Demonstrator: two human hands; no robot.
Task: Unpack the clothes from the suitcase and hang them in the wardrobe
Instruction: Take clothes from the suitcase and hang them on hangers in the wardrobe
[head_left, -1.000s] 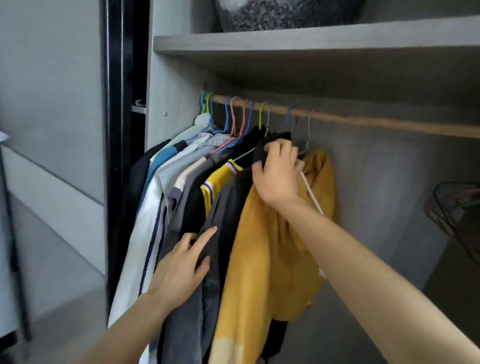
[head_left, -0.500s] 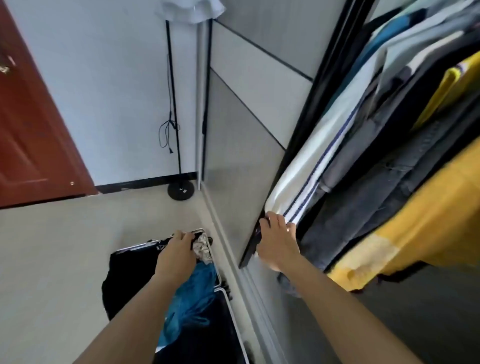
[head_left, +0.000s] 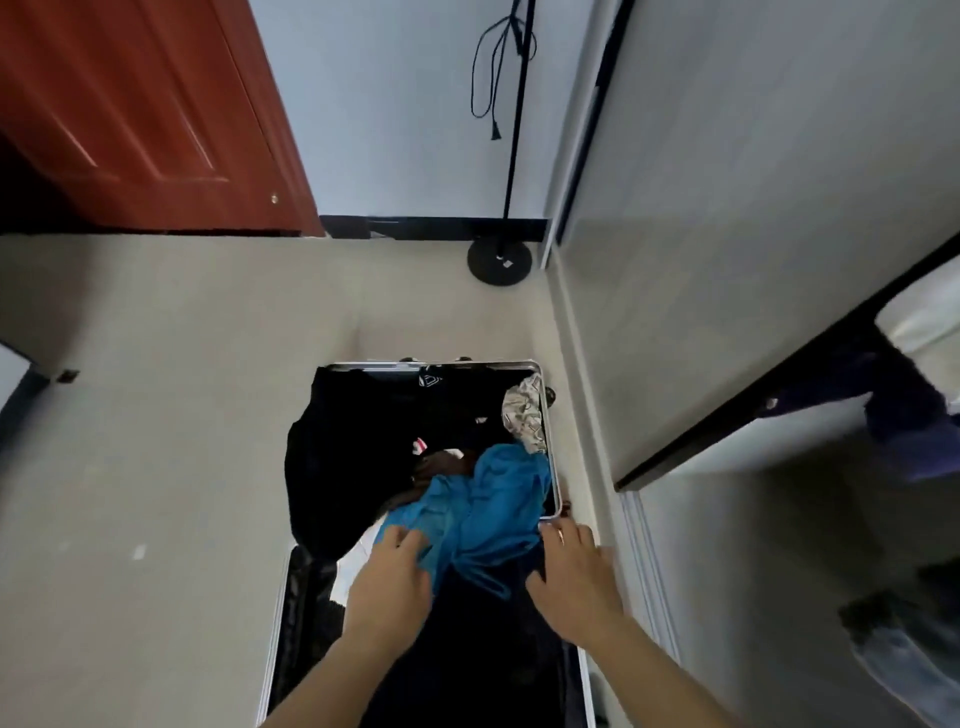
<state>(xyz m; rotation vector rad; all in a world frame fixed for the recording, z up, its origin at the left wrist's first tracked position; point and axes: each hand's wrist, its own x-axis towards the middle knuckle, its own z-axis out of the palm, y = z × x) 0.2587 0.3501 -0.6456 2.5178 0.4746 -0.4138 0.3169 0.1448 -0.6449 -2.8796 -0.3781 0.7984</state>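
- The suitcase (head_left: 431, 365) is lying open on the floor just beside the wardrobe door (head_left: 727, 260), its long axis running straight away from the person.
- A blue garment (head_left: 488, 509) is sprawling crumpled over black clothes (head_left: 353, 457) on the right side of the suitcase, its bulk stretching from the fingers towards a patterned cloth (head_left: 524, 415) in the far right corner.
- The left hand (head_left: 387, 582) is resting on the garment's near left edge, fingers fairly straight on the cloth, not pinching.
- The right hand (head_left: 571, 577) is sitting at the near right edge by the rim, fingers spread and relaxed, holding nothing.
- The garment is lying between and just ahead of both hands, the left being nearer, so a two-handed gather looks likely.
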